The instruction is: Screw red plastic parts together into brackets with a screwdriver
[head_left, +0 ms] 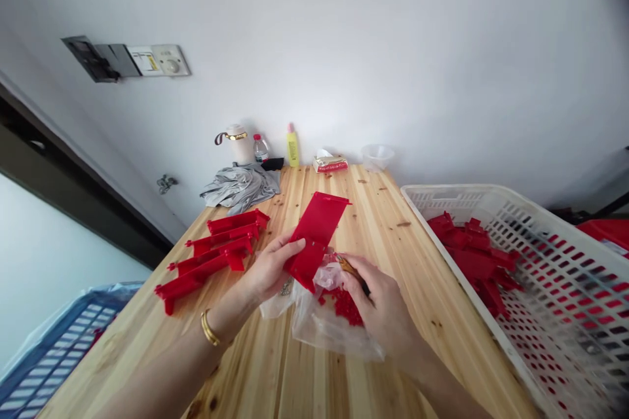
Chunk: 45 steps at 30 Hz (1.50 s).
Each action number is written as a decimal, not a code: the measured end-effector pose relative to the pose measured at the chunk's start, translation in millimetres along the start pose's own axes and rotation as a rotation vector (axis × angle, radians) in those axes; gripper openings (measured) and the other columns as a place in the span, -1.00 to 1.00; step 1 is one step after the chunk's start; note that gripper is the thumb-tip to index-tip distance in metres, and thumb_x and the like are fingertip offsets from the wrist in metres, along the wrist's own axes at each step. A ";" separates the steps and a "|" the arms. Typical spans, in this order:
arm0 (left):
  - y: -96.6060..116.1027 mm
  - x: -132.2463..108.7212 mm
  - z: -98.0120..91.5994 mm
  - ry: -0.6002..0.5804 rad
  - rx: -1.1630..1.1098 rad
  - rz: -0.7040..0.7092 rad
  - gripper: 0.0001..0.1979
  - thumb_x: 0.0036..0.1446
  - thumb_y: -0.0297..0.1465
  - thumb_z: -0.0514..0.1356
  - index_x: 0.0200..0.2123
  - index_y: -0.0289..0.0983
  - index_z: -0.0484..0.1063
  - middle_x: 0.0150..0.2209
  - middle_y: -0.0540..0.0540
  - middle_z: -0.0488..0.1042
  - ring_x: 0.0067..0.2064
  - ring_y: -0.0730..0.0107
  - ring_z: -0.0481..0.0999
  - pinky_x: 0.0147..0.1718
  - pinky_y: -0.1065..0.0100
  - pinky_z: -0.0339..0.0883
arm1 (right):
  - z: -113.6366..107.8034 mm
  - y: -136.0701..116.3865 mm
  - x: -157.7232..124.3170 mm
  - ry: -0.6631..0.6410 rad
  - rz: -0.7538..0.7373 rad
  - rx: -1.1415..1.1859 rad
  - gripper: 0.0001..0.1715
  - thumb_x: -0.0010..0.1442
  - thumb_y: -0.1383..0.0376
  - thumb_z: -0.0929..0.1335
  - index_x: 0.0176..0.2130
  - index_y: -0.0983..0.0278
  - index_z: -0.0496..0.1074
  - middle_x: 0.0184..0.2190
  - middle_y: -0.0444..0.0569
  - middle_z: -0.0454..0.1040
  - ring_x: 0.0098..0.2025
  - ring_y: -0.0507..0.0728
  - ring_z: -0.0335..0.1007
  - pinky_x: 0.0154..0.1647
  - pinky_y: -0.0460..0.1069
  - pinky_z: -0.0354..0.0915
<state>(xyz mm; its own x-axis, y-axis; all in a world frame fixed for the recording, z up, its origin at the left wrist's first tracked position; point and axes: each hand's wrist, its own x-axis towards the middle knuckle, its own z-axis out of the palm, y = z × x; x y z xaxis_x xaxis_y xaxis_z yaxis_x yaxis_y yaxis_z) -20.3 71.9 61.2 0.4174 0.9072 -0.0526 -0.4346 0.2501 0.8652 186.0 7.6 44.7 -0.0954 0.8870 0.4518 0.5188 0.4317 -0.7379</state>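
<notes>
My left hand grips a flat red plastic panel by its lower left edge, thumb on top, and tilts it above the table. In my right hand is a hand tool with an orange-brown and black handle, its tip close to the panel's lower right edge. Its exact kind is hard to make out. Below both hands lies a clear plastic bag with small red pieces in it. Small metal parts show partly beside the panel, under my left hand.
Several red plastic parts lie in a row at left. A white basket with red parts stands at right, a blue basket at lower left. Along the back are a grey cloth, jug, bottles, tissue pack and bowl.
</notes>
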 end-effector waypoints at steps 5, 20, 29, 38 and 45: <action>-8.7 -33.1 -3.5 -0.003 0.025 0.059 -0.72 0.16 -0.34 0.32 -0.05 -0.25 0.56 -0.20 -0.17 0.63 -0.22 0.22 0.63 -0.23 0.31 0.48 | 18.5 -11.8 -3.2 -0.106 -0.021 -0.088 -0.67 0.37 0.32 0.24 0.06 0.24 0.46 -0.06 0.05 0.61 -0.07 0.20 0.58 -0.06 0.11 0.49; -7.9 -67.1 3.6 0.080 0.497 0.346 -0.56 0.05 -0.49 0.36 0.04 -0.17 0.56 -0.16 -0.13 0.60 -0.12 0.17 0.56 0.07 0.16 0.40 | 33.0 -31.3 -18.1 -0.029 -0.399 -0.751 -0.66 0.37 0.44 0.19 0.00 0.44 0.47 -0.30 0.18 0.60 -0.37 0.23 0.59 -0.48 0.05 0.41; -8.8 -86.2 -7.5 0.138 0.666 0.475 -0.54 0.08 -0.52 0.32 0.07 -0.13 0.54 -0.31 -0.12 0.57 -0.21 0.16 0.54 0.06 0.15 0.38 | 32.9 -48.3 -9.7 -0.197 -0.479 -0.772 -0.62 0.34 0.46 0.18 0.04 0.46 0.45 -0.30 0.21 0.58 -0.38 0.26 0.55 -0.47 0.07 0.37; -11.0 -101.9 -28.9 0.291 0.811 0.505 -0.53 0.14 -0.50 0.28 0.13 -0.12 0.48 -0.30 -0.08 0.61 -0.36 0.31 0.55 -0.30 0.37 0.42 | 61.6 -68.1 13.5 -0.669 0.650 0.764 -0.70 0.35 0.07 0.24 -0.28 0.23 0.31 -0.56 -0.27 0.15 -0.65 -0.08 -0.20 -0.66 -0.15 -0.22; 33.1 -155.9 -92.0 0.471 1.153 0.572 -0.58 0.07 -0.45 0.36 0.03 -0.10 0.57 -0.11 -0.16 0.60 -0.12 0.13 0.54 -0.10 0.25 0.43 | 92.5 -68.0 -42.1 -0.887 0.698 0.825 -0.64 0.34 0.00 0.27 -0.20 0.25 0.34 -0.51 -0.23 0.25 -0.58 -0.08 -0.02 -0.57 -0.16 -0.08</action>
<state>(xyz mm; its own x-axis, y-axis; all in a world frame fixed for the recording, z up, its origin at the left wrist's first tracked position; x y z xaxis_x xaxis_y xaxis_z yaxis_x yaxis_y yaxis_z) -173.1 -30.1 52.1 -0.0026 0.8737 0.4865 0.5479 -0.4057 0.7315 76.1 -44.0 29.5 -0.6880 0.6291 -0.3617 0.0677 -0.4405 -0.8952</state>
